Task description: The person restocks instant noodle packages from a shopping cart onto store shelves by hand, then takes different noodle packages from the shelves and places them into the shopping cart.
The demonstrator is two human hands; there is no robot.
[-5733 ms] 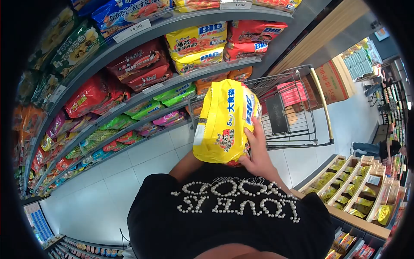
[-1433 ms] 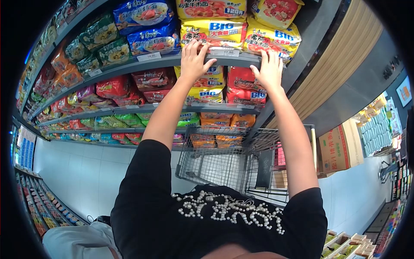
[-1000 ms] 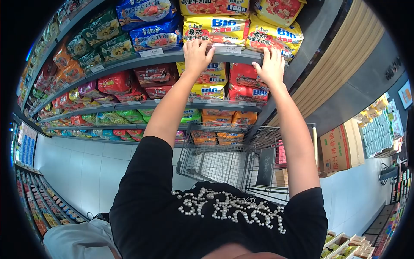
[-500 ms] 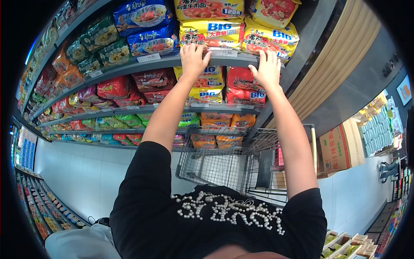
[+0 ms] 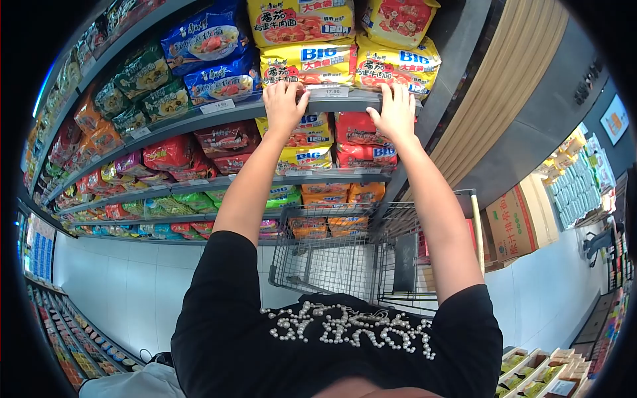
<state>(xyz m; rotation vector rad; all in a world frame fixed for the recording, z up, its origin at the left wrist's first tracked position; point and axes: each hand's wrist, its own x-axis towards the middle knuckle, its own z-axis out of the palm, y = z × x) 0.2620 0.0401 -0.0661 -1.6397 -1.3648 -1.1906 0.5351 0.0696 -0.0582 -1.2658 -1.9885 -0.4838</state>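
Observation:
My left hand (image 5: 285, 108) rests at the front edge of the upper shelf (image 5: 279, 107), its fingertips at the bottom of a yellow noodle multipack (image 5: 312, 61). Its thumb is apart from the fingers, beside the price label (image 5: 329, 92). To the right, my right hand (image 5: 397, 116) lies over the same edge with fingers spread, touching or close to the lower part of a second yellow noodle multipack (image 5: 398, 63). Both hands are open and hold nothing. More yellow packs (image 5: 302, 21) are stacked above these two.
Blue noodle packs (image 5: 222, 78) and green ones stand to the left. Lower shelves hold red packs (image 5: 367, 156) and orange packs. Below my arms is a wire shopping cart (image 5: 325, 268). Cardboard boxes (image 5: 524, 222) stand to the right, beside a slatted wood panel (image 5: 494, 93).
The view has tilted, so the shelves and packs sit lower and slightly left in the picture. Both hands stay at the shelf edge, in nearly the same pose.

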